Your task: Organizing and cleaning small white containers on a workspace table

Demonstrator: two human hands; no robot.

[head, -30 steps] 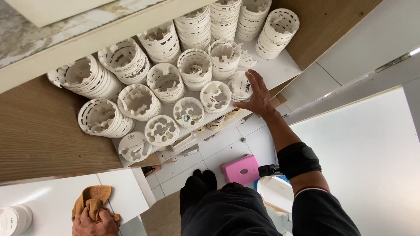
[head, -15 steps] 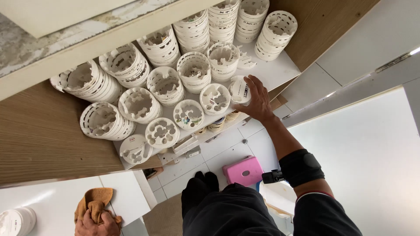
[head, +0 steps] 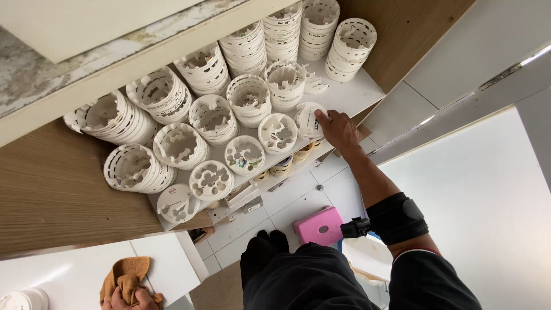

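My right hand [head: 337,131] reaches out to a white shelf [head: 350,97] and its fingers grip the edge of a small stack of white round discs [head: 307,119] with cut-out holes. Many more stacks of the same white perforated discs [head: 248,99] fill the shelf, some tall, some only one or two high. A black band wraps that forearm. My left hand [head: 127,297] rests at the bottom left on a white surface, closed on an orange-brown cloth [head: 127,273].
A pink box [head: 319,225] sits on the tiled floor [head: 293,201] below the shelf. Brown wooden panels [head: 51,189] flank the shelf. A white round container [head: 23,299] stands at the bottom left corner. My dark-trousered legs are in the lower middle.
My right hand has slid a little left along the shelf's front, from beside the small disc stack onto its edge. The left hand stays on the cloth.
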